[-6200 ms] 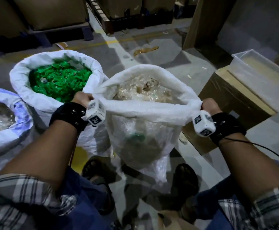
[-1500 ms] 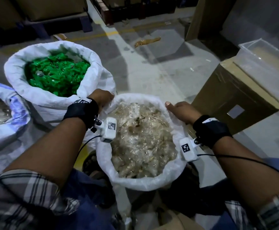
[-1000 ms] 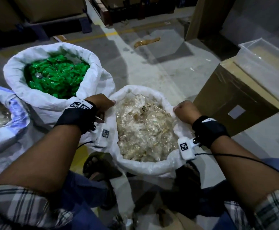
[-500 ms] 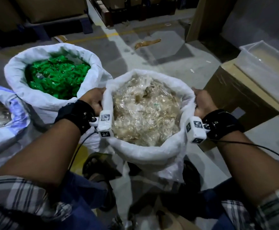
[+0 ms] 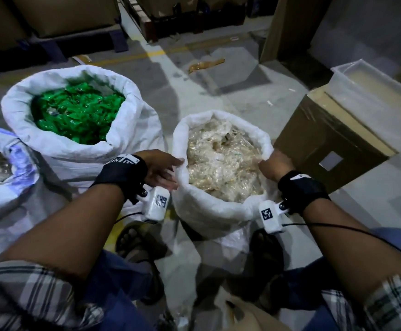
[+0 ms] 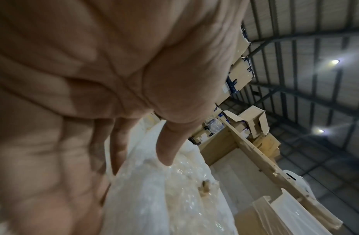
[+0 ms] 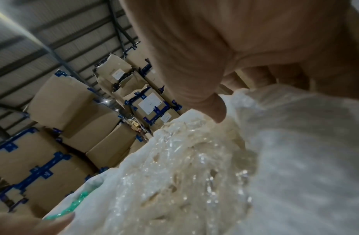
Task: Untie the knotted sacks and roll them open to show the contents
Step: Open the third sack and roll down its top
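The middle white sack (image 5: 209, 211) stands on the floor between my feet. Its rim is rolled down and shows clear-wrapped beige pieces (image 5: 221, 163). My left hand (image 5: 163, 168) lies at the sack's left rim with fingers straight, their tips touching the fabric. In the left wrist view that left hand (image 6: 140, 165) shows an open palm against the sack (image 6: 164, 198). My right hand (image 5: 274, 164) grips the right rim. In the right wrist view its thumb (image 7: 215, 111) lies on the sack (image 7: 295, 143) and its fingers curl behind the rim.
A rolled-open sack (image 5: 132, 130) of green pieces (image 5: 75, 113) stands at the left, touching the middle one. Another white sack (image 5: 15, 187) sits at the far left. A cardboard box (image 5: 333, 139) with a clear bin (image 5: 374, 84) on it is close on the right. Pallets line the back.
Half a second ago both hands gripped the rim with the sack raised. The sack now sits lower, and my left hand has let go and straightened its fingers.
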The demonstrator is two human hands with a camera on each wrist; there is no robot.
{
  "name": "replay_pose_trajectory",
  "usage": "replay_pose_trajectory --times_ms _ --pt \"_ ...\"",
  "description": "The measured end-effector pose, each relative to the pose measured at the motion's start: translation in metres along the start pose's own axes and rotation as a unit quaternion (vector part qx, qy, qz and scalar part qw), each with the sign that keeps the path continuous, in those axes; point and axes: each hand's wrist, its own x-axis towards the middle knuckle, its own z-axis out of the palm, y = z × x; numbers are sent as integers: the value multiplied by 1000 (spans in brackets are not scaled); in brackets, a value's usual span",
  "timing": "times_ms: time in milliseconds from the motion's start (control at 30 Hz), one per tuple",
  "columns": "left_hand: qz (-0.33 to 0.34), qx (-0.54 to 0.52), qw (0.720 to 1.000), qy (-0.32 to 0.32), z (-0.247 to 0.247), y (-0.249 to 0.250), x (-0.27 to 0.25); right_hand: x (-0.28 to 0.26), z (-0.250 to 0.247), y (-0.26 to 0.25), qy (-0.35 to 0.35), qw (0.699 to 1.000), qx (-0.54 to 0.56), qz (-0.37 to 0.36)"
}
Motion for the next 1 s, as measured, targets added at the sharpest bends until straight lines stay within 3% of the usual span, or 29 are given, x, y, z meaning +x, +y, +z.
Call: replay_pose_trajectory --times_ms 100,233,367,433,500,633,700,767,867,1000 --pt "53 -47 996 48 7 4 2 4 -2 1 26 998 60 23" --pt "99 -196 972 87 -1 11 5 19 -2 7 -38 972 226 44" --pt "176 -349 918 66 -19 19 5 22 -3 0 14 871 490 39" --pt "183 -347 918 63 -23 20 5 17 2 -9 34 805 592 29" --pt "181 -330 925 46 -21 18 5 11 6 -13 34 786 618 11" --pt "283 -336 896 69 -16 19 4 1 -1 -15 44 793 607 -34" --pt "300 -347 884 87 -16 18 6 0 -5 -18 43 820 568 -48" --pt "249 -331 905 98 -15 16 14 -4 -4 -19 29 878 478 -24" --pt "158 -311 932 97 -8 8 22 -10 2 -13 2 938 342 51" --pt "195 -300 924 137 11 4 22 -15 7 -9 -11 961 269 66"
